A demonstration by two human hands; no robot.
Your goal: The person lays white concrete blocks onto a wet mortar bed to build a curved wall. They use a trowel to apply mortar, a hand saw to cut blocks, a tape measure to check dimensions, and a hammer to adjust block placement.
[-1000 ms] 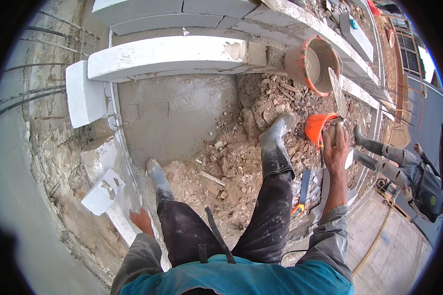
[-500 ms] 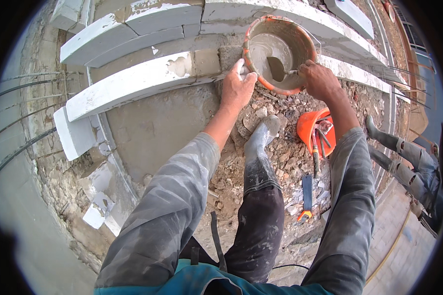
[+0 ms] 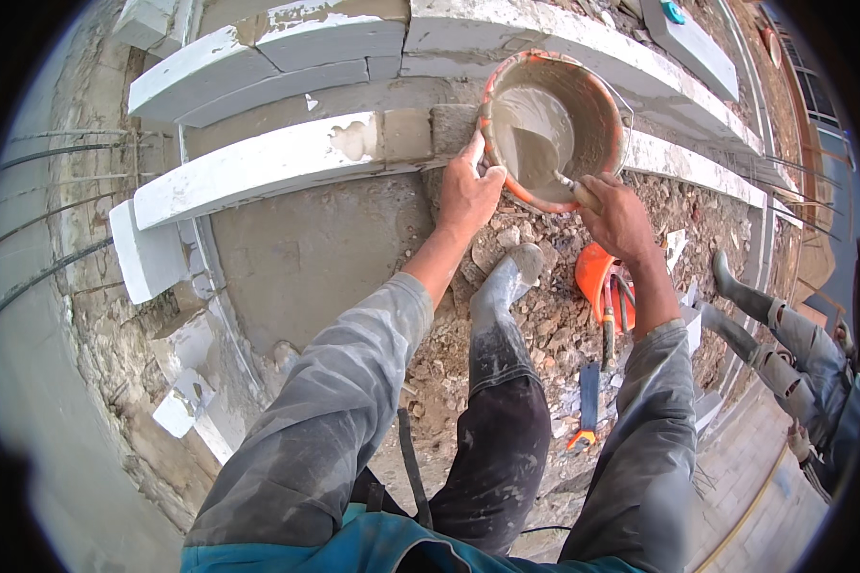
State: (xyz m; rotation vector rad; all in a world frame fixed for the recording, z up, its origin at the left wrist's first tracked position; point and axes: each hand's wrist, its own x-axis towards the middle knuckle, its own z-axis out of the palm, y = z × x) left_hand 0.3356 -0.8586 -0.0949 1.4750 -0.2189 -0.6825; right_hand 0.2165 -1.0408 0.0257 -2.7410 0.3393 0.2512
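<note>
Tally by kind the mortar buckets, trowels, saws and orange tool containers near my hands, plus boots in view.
Mortar bucket: 1
Trowel: 1
Saw: 1
Orange tool container: 1
Boots: 3
Total: 7

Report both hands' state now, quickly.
Left hand: against the near-left side of the mortar bucket; whether its fingers are closed cannot be told.
Right hand: closed, holding the trowel by its handle.

Bright, diffuse daylight nearly bleaches the long white block (image 3: 248, 167); shadows are soft. Fisheye distortion bends straight edges toward the blackened corners; a hazy smear blurs the right sleeve (image 3: 648, 444).
</note>
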